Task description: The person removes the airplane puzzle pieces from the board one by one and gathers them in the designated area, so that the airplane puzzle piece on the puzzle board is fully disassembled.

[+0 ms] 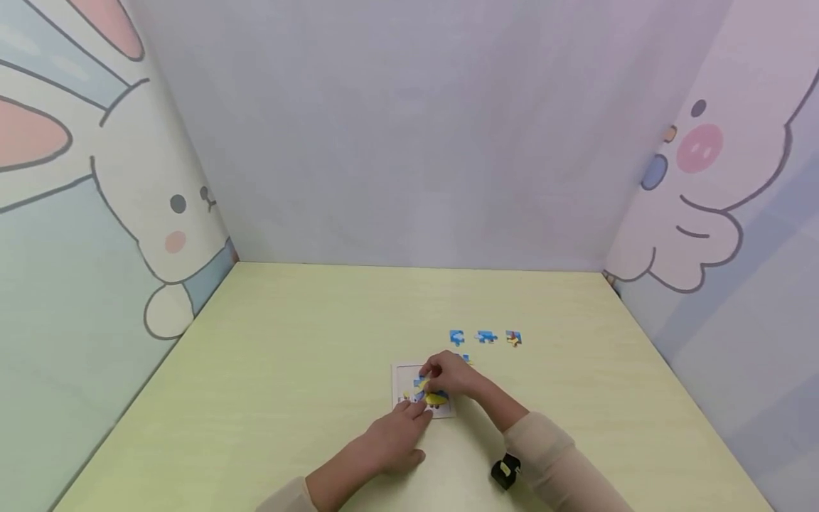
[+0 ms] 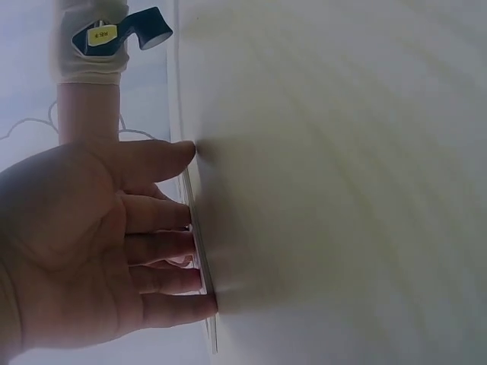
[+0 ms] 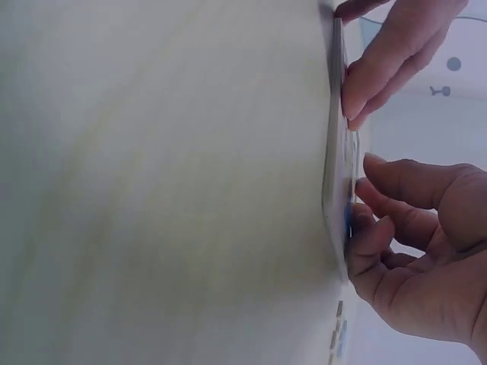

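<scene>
A small white-framed jigsaw puzzle tray [image 1: 394, 387] lies on the table, partly filled with blue and yellow pieces. My left hand [image 1: 397, 432] rests on its near left part, fingers stretched over the lower edge; in the left wrist view the fingertips line up along the tray's rim [image 2: 202, 255]. Over the tray's right side, my right hand [image 1: 450, 375] has curled fingers, with thumb and index pinching a yellow-and-blue puzzle piece [image 1: 422, 382] low over the others. In the right wrist view those fingertips [image 3: 370, 166] are right at the tray's surface, and the fingers partly hide the piece.
Behind the tray, loose puzzle pieces lie in a row: a blue one [image 1: 456, 336], another blue one [image 1: 486, 336] and a multicoloured one [image 1: 513, 338]. One more blue piece [image 1: 465, 358] shows beside the right hand. A black wrist camera [image 1: 505, 471] sits at the right sleeve.
</scene>
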Demonstrator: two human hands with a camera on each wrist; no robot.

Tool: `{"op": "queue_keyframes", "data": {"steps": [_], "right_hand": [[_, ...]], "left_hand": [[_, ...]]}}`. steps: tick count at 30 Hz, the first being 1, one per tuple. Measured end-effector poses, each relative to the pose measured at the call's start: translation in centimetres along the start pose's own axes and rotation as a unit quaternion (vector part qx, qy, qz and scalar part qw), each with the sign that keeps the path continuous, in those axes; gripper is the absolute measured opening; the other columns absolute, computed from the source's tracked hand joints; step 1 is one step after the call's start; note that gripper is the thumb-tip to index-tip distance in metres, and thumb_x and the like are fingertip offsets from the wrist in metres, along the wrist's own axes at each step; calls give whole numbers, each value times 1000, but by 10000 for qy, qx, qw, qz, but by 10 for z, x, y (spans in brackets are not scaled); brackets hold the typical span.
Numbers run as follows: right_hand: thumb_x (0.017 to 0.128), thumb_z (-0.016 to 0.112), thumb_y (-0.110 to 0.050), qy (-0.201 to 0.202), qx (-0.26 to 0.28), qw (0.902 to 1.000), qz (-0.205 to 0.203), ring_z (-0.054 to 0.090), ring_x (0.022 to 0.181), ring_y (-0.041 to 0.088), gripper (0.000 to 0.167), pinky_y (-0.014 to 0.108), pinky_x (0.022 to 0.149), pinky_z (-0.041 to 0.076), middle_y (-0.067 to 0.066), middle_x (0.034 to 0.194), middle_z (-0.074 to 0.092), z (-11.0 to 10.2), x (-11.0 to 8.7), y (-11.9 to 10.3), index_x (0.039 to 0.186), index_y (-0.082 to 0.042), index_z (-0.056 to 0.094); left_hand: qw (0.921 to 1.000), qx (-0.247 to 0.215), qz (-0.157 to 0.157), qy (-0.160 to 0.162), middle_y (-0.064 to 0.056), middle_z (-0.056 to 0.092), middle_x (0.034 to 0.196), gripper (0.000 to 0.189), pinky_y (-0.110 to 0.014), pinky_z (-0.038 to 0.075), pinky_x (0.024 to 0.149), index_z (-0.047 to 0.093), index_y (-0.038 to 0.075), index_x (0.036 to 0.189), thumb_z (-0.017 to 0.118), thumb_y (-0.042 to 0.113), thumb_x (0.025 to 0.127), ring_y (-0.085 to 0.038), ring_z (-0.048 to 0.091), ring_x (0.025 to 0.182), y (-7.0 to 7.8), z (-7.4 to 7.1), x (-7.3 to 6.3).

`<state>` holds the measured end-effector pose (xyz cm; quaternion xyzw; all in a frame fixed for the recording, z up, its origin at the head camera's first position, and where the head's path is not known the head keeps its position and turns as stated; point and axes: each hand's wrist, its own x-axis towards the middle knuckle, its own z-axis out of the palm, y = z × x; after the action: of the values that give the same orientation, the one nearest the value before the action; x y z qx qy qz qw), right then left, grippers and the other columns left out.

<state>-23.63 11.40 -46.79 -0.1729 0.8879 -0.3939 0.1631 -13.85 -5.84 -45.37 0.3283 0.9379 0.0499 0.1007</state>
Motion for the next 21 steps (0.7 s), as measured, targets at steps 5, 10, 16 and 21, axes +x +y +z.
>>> {"op": "queue_keyframes", "data": {"steps": [5,10,16,21], "right_hand": [[86,74,0,210,95,9995,197,50,71,15,12,26,62,42,2,76,56,3,0,0,97,-1,72],[86,72,1,355,125,9991,186,50,70,16,12,27,62,42,3,75,54,7,0,-1,98,-2,71],[85,73,2,432,246,9986,166,49,70,16,14,27,61,42,3,75,53,11,-2,2,97,-1,70],[84,74,2,536,246,9982,147,49,70,16,14,26,60,41,3,75,53,11,-4,2,97,-1,70]], "left_hand": [[10000,-2,-24,-15,-10,48,148,65,-37,49,100,55,5,141,74,38,88,-30,46,134,1,1,2],[9999,-18,-76,-76,-11,47,149,68,-38,47,102,54,4,142,74,41,88,-31,45,135,1,1,3],[9995,-141,-189,-232,-10,45,151,69,-40,46,103,53,6,143,74,42,88,-32,44,137,1,2,3],[9993,-195,-149,-293,-9,45,152,69,-39,45,105,53,7,144,73,42,88,-32,43,138,0,1,2]]}}
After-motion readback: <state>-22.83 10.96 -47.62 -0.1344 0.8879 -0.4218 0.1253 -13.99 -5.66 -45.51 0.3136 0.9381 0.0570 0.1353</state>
